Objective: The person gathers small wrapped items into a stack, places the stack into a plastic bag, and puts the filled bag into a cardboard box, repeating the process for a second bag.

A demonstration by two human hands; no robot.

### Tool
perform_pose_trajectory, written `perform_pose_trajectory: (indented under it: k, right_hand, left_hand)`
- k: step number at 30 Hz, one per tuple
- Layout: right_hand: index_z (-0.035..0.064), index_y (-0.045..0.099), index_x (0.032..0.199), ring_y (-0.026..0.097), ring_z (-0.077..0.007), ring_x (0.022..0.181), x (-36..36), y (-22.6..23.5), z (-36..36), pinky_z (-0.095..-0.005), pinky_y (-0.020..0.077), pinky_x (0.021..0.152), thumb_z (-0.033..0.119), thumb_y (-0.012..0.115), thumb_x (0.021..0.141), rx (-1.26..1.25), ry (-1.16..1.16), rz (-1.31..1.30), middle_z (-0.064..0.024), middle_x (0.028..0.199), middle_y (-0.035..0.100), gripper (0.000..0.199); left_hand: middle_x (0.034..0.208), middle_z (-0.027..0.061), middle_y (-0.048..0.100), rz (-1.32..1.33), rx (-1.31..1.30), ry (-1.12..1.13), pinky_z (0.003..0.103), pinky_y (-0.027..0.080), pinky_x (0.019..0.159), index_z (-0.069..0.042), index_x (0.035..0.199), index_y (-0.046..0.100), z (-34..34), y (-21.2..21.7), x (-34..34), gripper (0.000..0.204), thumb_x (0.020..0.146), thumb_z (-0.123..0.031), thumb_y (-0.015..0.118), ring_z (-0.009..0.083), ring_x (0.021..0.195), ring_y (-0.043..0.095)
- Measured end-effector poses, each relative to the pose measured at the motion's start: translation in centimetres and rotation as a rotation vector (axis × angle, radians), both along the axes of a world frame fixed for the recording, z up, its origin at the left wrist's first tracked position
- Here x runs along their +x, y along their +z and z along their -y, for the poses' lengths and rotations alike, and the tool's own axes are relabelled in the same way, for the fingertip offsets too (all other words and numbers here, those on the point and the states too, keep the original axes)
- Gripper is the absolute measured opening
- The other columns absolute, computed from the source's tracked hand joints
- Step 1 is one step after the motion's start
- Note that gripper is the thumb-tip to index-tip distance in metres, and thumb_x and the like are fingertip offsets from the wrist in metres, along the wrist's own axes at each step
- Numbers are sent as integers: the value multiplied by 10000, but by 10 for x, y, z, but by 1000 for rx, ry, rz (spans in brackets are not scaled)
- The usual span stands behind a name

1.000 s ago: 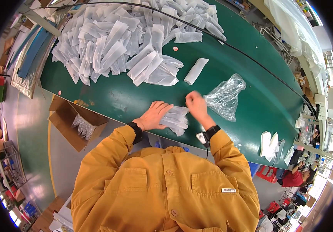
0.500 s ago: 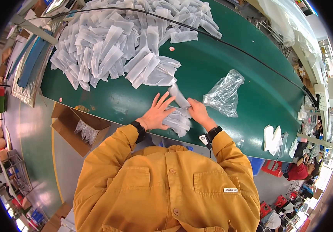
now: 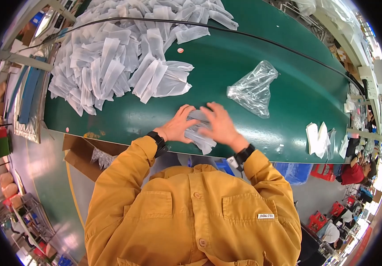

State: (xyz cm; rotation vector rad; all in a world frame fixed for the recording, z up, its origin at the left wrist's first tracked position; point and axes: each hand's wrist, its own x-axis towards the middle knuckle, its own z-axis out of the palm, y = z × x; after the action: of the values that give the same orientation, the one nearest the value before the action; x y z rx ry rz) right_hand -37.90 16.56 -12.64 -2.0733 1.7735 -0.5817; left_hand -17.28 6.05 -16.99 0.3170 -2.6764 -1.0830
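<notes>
Green tabletop (image 3: 155,117) is seen from above in a crowded workroom, its edges bent by the wide lens. Near its front edge, two bare hands are brought close together, the forearms in mustard sleeves (image 3: 124,175) angled inward from below. The left hand (image 3: 173,127) is laid along the left side of a small stack of whitish, translucent packets (image 3: 203,142), fingers pointed away from the body and thumb reached over the top; whether the stack is gripped or only steadied cannot be told. The right hand (image 3: 222,126) is held at the stack's right side, its fingers parted and smeared by motion blur; whether the packets are touched by it cannot be made out. Much of the stack is covered by both hands. Beyond the left hand, a large heap of similar packets (image 3: 106,57) is cut off at the top and crossed by a black cable (image 3: 266,41). Just beyond and right of the right hand, a crumpled clear bag (image 3: 255,91) is seen. Below and left of the hands, a cardboard box (image 3: 82,160) is partly hidden by the table.
</notes>
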Motion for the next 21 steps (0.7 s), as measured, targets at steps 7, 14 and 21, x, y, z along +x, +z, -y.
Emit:
perform_pose_trajectory:
  k: [7,14,21]
  right_hand:
    - [65,449,1371,471,-412,1213,26,-9,-18,-473,409,998,445,786,698,-73,-53,5,-218,1327,473,843]
    - [30,564,1103,556,-362,1028,-17,-34,16,-411,477,841,294,756,742,417,-249,220,-169,1099,547,487]
    - [26,554,1043,538,-364,1048,-9,-25,9,-424,467,859,258,756,721,194,-143,124,-172,1097,542,445]
  left_hand:
    - [1460,227,256,58,-56,10,568,299,1067,-127,1164,604,0,8,0,703,521,-268,851,474,1319,265]
    - [1465,241,253,71,-93,-5,559,296,1067,-119,1166,599,1,23,-4,694,532,-263,840,451,1339,257]
    - [1423,214,303,-19,-82,-10,534,316,1072,-118,1154,595,0,4,0,681,534,-255,842,445,1327,294]
